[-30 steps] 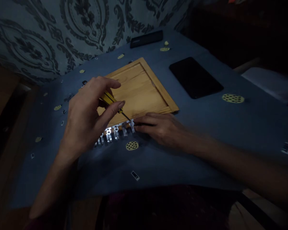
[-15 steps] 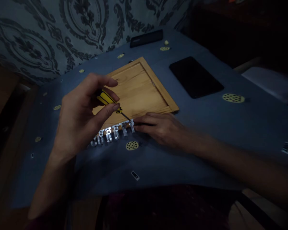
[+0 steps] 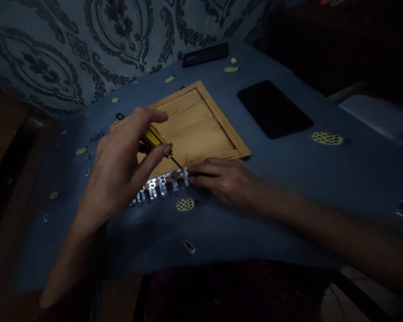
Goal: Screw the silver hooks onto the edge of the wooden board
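My left hand (image 3: 116, 167) is closed around the yellow and black handle of a screwdriver (image 3: 154, 136), its index finger held out straight. The screwdriver tilts down to the right, its tip at the right end of a shiny metal hook rail (image 3: 163, 181). That rail, with several curved hooks, lies along the near edge of a wooden board (image 3: 188, 125) with a raised rim. At the rail's right end, my right hand (image 3: 228, 181) pinches with thumb and fingertips; a dark gap or thin object between them is unclear. My left hand hides the rail's left end.
A black phone or tablet (image 3: 273, 108) lies right of the board, and a dark phone-shaped case (image 3: 205, 55) lies behind it. Small dark metal pieces (image 3: 96, 135) are on the blue tablecloth (image 3: 248, 237) at left. A patterned wall covering (image 3: 121, 31) borders the back.
My left hand has turned and shifted slightly right around the screwdriver, uncovering small pieces at left. The tip stays at the rail's end, and my right hand is still.
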`<state>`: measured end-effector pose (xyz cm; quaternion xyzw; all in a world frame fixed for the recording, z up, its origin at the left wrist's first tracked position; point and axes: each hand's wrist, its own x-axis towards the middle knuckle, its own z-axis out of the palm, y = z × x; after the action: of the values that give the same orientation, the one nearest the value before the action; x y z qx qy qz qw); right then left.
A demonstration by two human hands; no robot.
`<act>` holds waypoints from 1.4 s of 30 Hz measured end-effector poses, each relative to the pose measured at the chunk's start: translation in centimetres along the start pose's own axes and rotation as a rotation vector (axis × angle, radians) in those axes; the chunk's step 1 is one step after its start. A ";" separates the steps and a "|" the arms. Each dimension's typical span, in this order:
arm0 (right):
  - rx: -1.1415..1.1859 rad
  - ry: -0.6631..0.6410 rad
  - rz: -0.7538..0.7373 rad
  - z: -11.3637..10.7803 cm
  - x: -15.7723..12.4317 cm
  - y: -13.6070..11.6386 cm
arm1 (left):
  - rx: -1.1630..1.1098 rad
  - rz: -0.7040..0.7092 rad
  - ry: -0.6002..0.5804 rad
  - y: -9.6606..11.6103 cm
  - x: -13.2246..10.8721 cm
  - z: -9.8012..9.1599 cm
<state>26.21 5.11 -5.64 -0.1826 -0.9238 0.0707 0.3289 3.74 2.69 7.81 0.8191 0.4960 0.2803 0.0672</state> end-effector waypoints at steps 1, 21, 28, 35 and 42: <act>-0.007 0.006 -0.001 0.0 0.0 0.0 | -0.001 -0.001 0.007 0.0 0.0 0.0; -0.034 0.016 -0.008 0.1 -0.1 0.1 | 0.020 -0.002 0.015 0.5 -0.2 -0.3; -0.024 0.009 -0.008 0.0 0.0 0.0 | 0.046 -0.004 -0.011 0.4 -0.2 -0.3; -0.025 0.024 -0.016 0.0 0.1 0.0 | 0.069 -0.004 -0.032 0.3 -0.2 -0.2; -0.030 0.019 -0.002 0.0 0.0 0.0 | 0.154 0.044 -0.022 0.5 0.0 -0.1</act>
<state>26.21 5.10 -5.63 -0.1873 -0.9218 0.0547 0.3350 4.12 2.40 8.11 0.8354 0.4974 0.2339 0.0032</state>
